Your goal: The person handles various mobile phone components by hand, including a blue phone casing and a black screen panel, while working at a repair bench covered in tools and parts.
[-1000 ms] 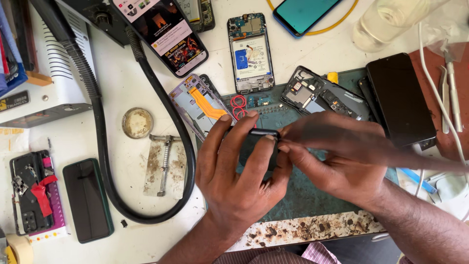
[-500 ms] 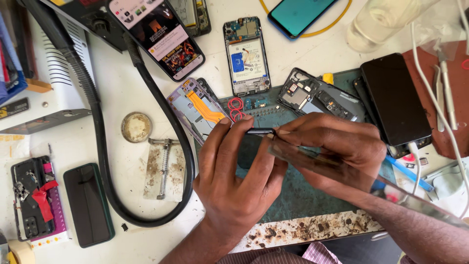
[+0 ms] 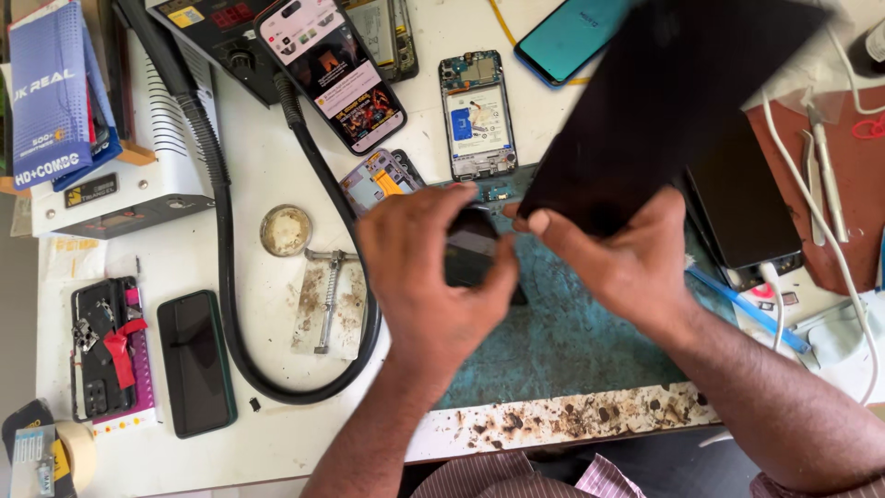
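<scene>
over the green mat — both hands, left hand and right hand, grip a black panel.

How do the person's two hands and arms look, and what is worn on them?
Both hands, the left hand and the right hand, are bare: no gloves, rings or watch visible. The forearms are uncovered. At the bottom edge, striped cloth in maroon and white shows, apparently clothing.

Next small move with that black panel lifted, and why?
Probably set the black panel aside on a bare patch of the table: the right hand holds it raised over the opened phones, while the left hand steadies the phone body on the green mat.
</scene>
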